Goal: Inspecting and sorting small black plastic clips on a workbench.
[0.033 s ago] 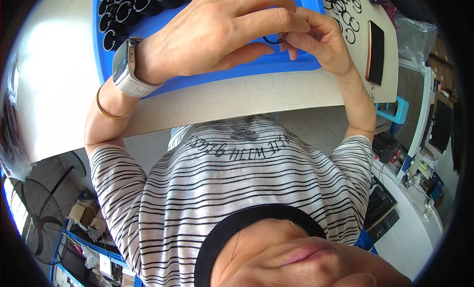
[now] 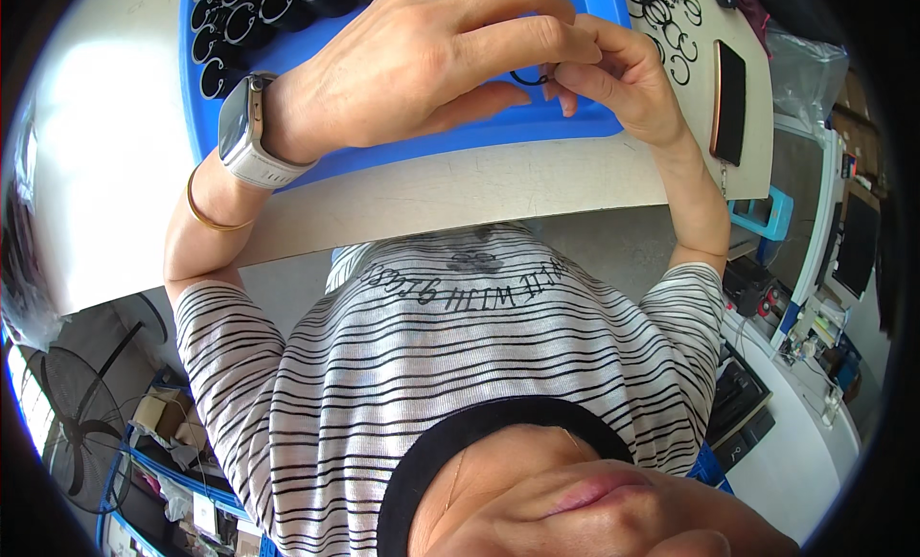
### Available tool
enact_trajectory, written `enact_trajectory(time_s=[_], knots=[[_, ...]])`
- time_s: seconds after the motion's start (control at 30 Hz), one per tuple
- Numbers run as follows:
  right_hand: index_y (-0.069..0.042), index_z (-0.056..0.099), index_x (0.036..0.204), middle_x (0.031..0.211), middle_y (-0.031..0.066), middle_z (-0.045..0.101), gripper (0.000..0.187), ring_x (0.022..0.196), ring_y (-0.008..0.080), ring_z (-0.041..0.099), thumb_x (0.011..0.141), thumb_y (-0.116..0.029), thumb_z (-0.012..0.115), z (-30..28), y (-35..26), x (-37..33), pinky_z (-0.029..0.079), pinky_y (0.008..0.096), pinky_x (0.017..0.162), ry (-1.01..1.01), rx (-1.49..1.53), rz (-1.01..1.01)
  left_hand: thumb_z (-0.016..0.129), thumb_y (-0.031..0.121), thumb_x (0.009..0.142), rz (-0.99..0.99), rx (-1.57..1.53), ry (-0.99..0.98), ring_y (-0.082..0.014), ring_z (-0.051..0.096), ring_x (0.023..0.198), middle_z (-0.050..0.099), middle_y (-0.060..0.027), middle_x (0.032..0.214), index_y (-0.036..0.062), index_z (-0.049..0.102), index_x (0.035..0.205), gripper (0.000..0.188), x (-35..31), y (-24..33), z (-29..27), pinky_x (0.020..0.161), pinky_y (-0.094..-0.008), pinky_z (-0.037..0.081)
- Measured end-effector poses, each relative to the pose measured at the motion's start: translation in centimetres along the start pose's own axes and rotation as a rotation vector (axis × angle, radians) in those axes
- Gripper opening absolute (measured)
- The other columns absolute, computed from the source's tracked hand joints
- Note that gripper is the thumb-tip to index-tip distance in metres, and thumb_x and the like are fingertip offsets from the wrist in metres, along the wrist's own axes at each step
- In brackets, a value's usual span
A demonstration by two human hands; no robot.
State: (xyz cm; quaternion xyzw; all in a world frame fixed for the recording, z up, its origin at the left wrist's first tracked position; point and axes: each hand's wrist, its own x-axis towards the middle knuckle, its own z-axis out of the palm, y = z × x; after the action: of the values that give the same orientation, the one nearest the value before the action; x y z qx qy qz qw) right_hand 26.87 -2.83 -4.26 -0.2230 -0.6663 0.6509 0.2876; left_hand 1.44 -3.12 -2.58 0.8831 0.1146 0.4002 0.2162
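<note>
My right hand (image 2: pixel 637 83) is closed, with thumb and forefinger pinching a thin black snap ring (image 2: pixel 529 78). Only the ring's lower curve shows; fingers cover the rest. From the left, my left hand (image 2: pixel 412 64) reaches across above the ring, its forefinger stretched over the right fingertips and its thumb apart from the forefinger. Its other fingertips are partly hidden. Both hands are over a blue tray (image 2: pixel 460 136). Several short black cylinders (image 2: pixel 244 25) with ring-shaped open ends stand in rows in the tray's left part, beyond my left wrist.
Loose black snap rings (image 2: pixel 671 25) lie in a pile on the pale table (image 2: pixel 460 183), right of the tray. A phone (image 2: pixel 729 102) lies near the table's right edge. To the lower left stands a fan (image 2: pixel 79 428). A light blue handle-shaped thing (image 2: pixel 767 215) is beside the table.
</note>
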Motion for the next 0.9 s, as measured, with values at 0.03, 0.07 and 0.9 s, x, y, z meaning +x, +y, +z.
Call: enact_trajectory(time_s=[0.03, 0.07, 0.9], knots=[[-0.002, 0.068, 0.111, 0.089, 0.0049, 0.069, 0.017, 0.073, 0.0092, 0.063, 0.102, -0.015, 0.067, 0.0, 0.0, 0.0, 0.053, 0.0233, 0.064, 0.001, 0.006, -0.001, 0.077, 0.002, 0.080, 0.024, 0.011, -0.003, -0.0208, 0.067, 0.072, 0.060, -0.0130, 0.109, 0.0014, 0.061, 0.119, 0.042, -0.1, -0.5, 0.2, 0.054, -0.0325, 0.058], [-0.002, 0.068, 0.111, 0.089, 0.0049, 0.069, 0.017, 0.073, 0.0092, 0.063, 0.102, -0.015, 0.067, 0.0, 0.0, 0.0, 0.053, 0.0233, 0.064, 0.001, 0.007, -0.001, 0.078, 0.002, 0.080, 0.036, 0.017, -0.005, -0.0207, 0.067, 0.072, 0.060, -0.0128, 0.108, 0.0014, 0.061, 0.119, 0.042, -0.2, -0.5, 0.3, 0.054, -0.0325, 0.058], [-0.005, 0.071, 0.107, 0.090, 0.0017, 0.070, 0.021, 0.079, 0.0081, 0.066, 0.099, -0.025, 0.071, -0.1, -0.5, 0.1, 0.054, 0.0223, 0.065, -0.048, -0.052, 0.055, 0.085, 0.007, 0.082, 0.270, 0.230, 0.368, -0.0300, 0.061, 0.122, 0.059, -0.0208, 0.131, -0.0069, 0.046, 0.139, 0.071, -0.4, -2.7, -3.7, 0.102, -0.0390, 0.050]])
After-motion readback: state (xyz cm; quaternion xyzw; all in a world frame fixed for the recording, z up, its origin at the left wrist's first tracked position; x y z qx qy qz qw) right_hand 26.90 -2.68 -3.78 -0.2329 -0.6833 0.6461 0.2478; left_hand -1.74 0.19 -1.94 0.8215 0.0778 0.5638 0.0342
